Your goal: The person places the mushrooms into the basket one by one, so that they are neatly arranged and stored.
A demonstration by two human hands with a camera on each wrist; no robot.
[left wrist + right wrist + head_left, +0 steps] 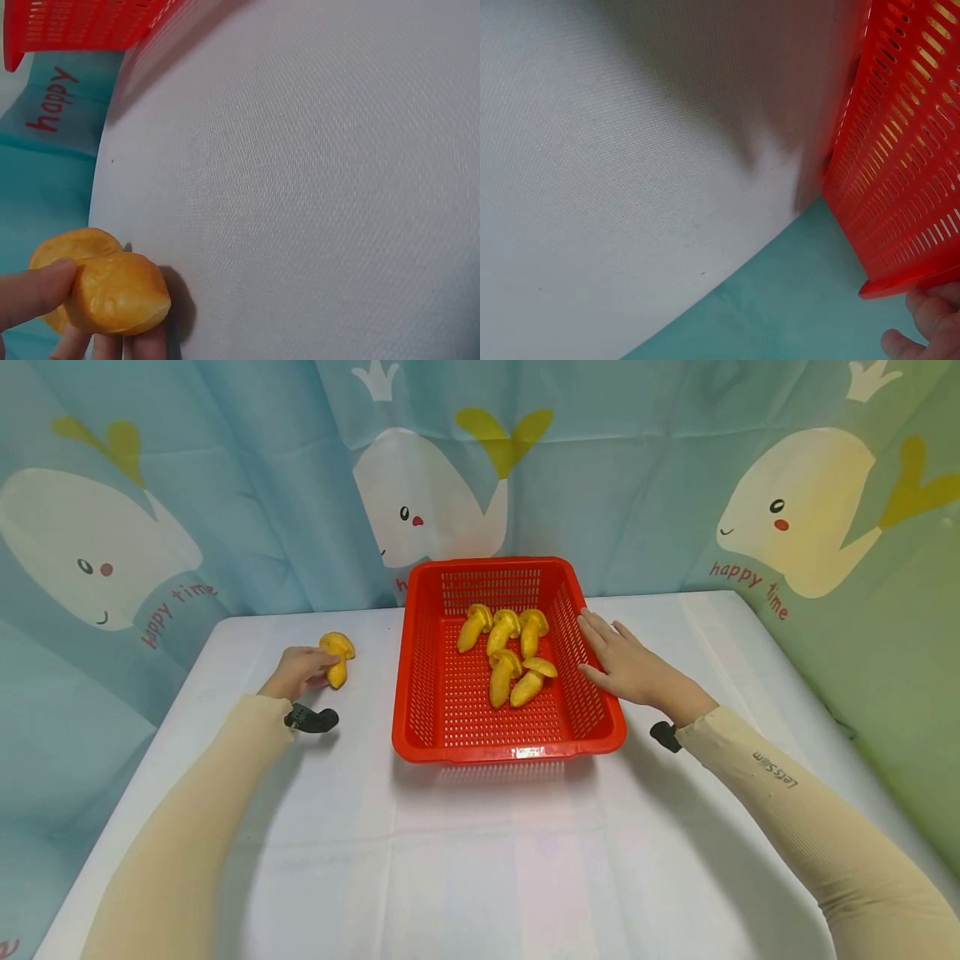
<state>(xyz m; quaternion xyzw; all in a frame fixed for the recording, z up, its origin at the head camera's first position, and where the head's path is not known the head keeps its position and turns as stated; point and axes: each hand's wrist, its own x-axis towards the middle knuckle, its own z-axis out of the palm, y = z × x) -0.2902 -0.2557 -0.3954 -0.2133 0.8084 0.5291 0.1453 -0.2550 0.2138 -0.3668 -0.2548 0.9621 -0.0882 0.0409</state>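
Note:
On the left side of the table, my left hand (302,668) grips a yellow mushroom (337,647) by its stem, cap pointing away. In the left wrist view the thumb lies over the mushroom (120,292) and the fingers curl beneath it. My right hand (626,662) rests with straight, slightly spread fingers on the right rim of a red plastic basket (510,750). The right wrist view shows its fingertips (934,311) at the basket's rim. Several more yellow mushrooms (500,681) lie inside the basket, toward its back and middle.
A white cloth covers the table (480,868). Behind it hangs a blue curtain (285,485) printed with whales, close to the basket's back edge. Dark wrist cameras (313,718) sit on both forearms.

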